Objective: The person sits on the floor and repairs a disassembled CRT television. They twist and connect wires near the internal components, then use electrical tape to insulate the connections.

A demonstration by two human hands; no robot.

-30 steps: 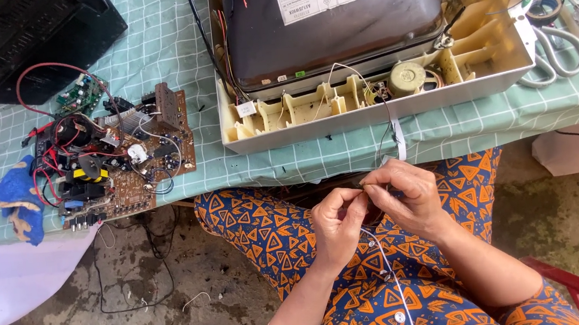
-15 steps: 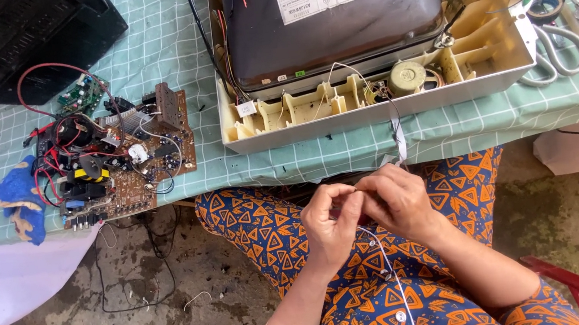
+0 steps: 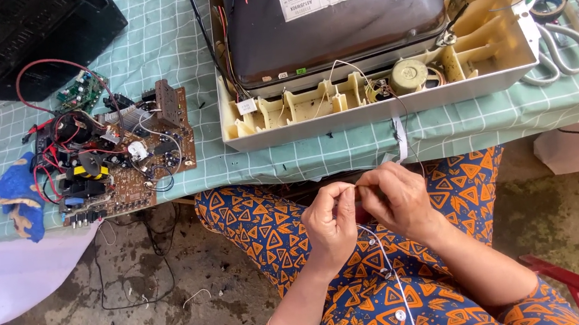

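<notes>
Both hands meet over the lap, below the table edge. Left hand: thumb and forefinger pinched shut on a thin wire. Right hand: fingertips pinched on the same wire, just beside the left fingertips, nearly touching. Wire runs up from the fingers, past a white strip hanging off the table edge, into the open cream television chassis directly above. Circuit board lies well to the left of the fingers; scissors well up and right on the green checked cloth.
</notes>
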